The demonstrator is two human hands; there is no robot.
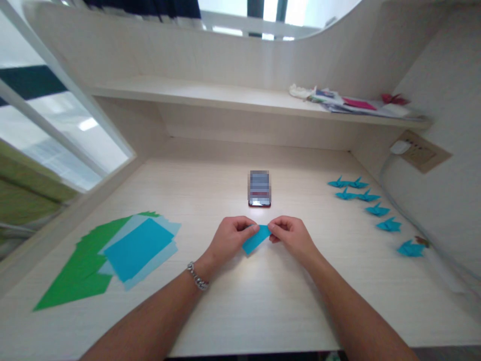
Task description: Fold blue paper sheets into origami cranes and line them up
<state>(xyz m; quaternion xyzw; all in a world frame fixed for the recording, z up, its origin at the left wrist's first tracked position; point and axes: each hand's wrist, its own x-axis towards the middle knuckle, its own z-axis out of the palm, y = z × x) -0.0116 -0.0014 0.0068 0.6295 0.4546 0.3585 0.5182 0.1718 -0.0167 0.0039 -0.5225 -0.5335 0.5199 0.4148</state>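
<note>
A small folded blue paper [256, 238] is held just above the pale wooden desk [263, 301] at its middle. My left hand [230, 237] pinches its left end with closed fingers; a metal bracelet sits on that wrist. My right hand [291, 235] pinches the paper's right end, fingers curled together. The two hands almost touch over the paper.
A phone [259, 189] lies just beyond the hands. A stack of blue and green paper sheets [124, 253] lies at the left. Several folded blue paper cranes [370, 203] line the right side. A shelf [240, 98] above holds papers [345, 103]. A wall socket [419, 150] is at right.
</note>
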